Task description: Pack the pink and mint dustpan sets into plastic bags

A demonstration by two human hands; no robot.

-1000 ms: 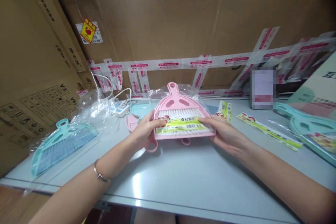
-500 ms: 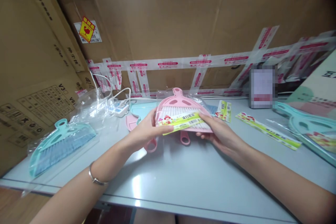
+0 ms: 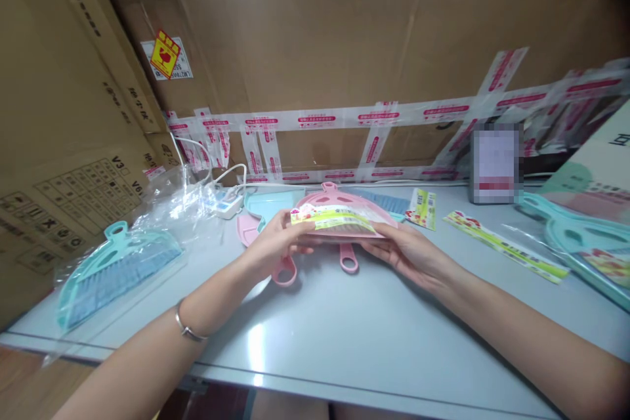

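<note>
Between my two hands is a pink hand brush (image 3: 325, 199), tilted low so that its edge faces me. A yellow-green printed label strip (image 3: 339, 217) lies across its front. My left hand (image 3: 275, 236) closes on the left end, thumb on top. My right hand (image 3: 401, 249) closes on the right end, fingers underneath. Clear plastic seems to cover the brush. Behind and below it lie a teal dustpan (image 3: 268, 203), a blue-bristled brush (image 3: 381, 199) and pink pieces with a ringed handle (image 3: 349, 259), partly hidden.
A wrapped teal brush (image 3: 118, 275) rests at the left, near crumpled clear plastic (image 3: 170, 210) and a white power strip (image 3: 227, 203). Label strips (image 3: 506, 246), a blurred upright device (image 3: 495, 167) and a teal set (image 3: 585, 236) are at the right. A large cardboard box (image 3: 305, 33) stands behind.
The pink brush has tipped back and flatter, its handle end lower. The label now faces me more squarely, and my hands still grip both ends.
</note>
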